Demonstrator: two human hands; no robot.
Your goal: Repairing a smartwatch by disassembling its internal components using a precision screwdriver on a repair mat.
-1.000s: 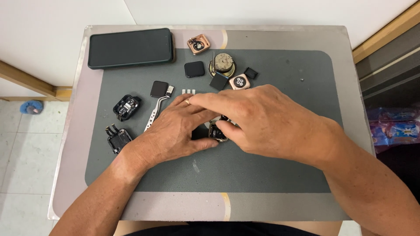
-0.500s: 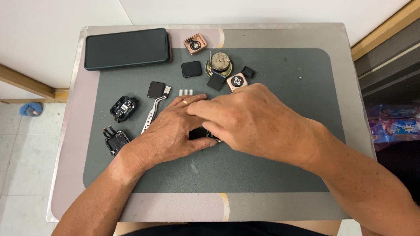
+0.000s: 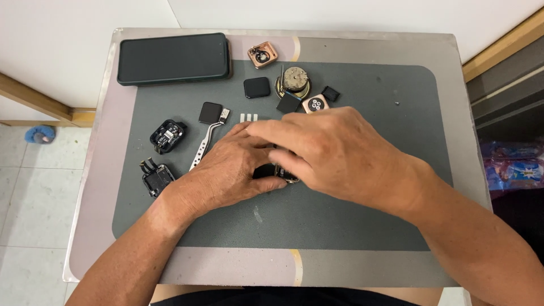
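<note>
Head view is showing a small table (image 3: 425, 51) carrying a grey mat (image 3: 368, 226) that is covering most of its top. A black phone (image 3: 173, 58) is lying face up at the table's far left corner, partly off the mat.

At the mat's middle the two hands are meeting over one small dark watch body (image 3: 276, 171). The right hand (image 3: 334, 153) is arching over it from the right, fingers curled down onto it, while the left hand (image 3: 229, 170) is coming in from the left with its thumb pressing against the near edge. Both are pinching it between them, and most of it is hidden under the fingers.

Left of the hands, metal tweezers (image 3: 204, 148) are lying slantwise on the mat, just beside the left knuckles. Two opened black watch cases (image 3: 168, 136) are sitting further left, one nearer the edge than the other. A black square screen (image 3: 210, 112) is resting by the tweezers' far end, and another (image 3: 256, 87) is lying beyond it. A round metal part (image 3: 295, 80) and a rose-coloured watch case (image 3: 262, 54) are sitting towards the far side. Three tiny white strips (image 3: 249, 118) are lying just beyond the fingertips.
</note>
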